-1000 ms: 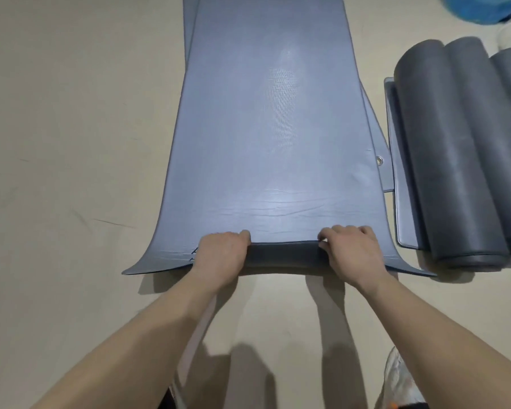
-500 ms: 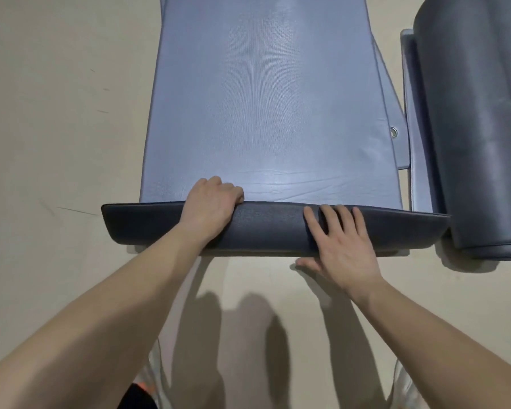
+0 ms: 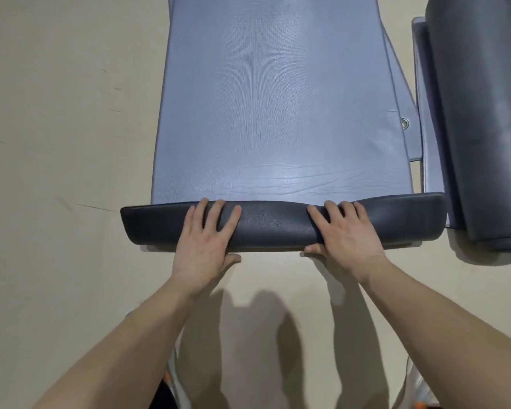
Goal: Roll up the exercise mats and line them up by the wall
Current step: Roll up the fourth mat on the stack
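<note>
The soft, bendy mat (image 3: 278, 98) is laid flat on the floor (image 3: 56, 143), and its rolled near end (image 3: 272, 225) is pressed down by the open left hand (image 3: 207, 234) and open right hand (image 3: 342, 231), best kept wide apart.

Both hands (image 3: 275, 243) flat — fingers spread.

Blue-grey mat (image 3: 278, 98), darker roll (image 3: 272, 225), beige floor (image 3: 56, 172)
</note>
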A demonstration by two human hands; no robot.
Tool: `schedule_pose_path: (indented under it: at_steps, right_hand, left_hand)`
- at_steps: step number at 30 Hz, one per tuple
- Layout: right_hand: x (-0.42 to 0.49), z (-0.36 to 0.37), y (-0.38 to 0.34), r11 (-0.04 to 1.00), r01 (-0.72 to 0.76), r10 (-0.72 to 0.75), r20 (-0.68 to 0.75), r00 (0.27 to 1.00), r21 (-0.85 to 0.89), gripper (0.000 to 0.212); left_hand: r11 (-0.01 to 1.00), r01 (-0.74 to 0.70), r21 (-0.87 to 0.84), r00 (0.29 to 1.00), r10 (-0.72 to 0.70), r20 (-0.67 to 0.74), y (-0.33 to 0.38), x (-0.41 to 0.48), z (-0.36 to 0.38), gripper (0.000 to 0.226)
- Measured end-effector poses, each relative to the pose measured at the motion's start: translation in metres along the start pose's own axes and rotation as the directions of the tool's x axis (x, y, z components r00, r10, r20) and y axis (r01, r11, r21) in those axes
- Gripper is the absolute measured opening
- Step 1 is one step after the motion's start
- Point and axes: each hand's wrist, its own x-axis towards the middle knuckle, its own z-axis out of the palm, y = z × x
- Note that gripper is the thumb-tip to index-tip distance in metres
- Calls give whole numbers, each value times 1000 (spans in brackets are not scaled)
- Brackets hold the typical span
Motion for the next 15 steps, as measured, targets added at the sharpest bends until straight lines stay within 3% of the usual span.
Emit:
schedule_pose_path:
  at_steps: [9, 12, 15]
  right_hand:
    - [-7, 18, 2, 988, 3, 8, -67, 998, 152, 89]
    - [-21, 6, 2, 981, -5, 6, -1, 1000, 196, 85]
    - [-35, -10, 8, 954, -54, 3, 170, 985, 295, 69]
  left_hand:
    - [963, -16, -269, 999, 25, 32, -12, 10, 5, 85]
    - [962, -10, -272, 991, 45, 125, -13, -1, -10, 80]
    - [956, 17, -292, 946, 80, 315, -21, -3, -29, 71]
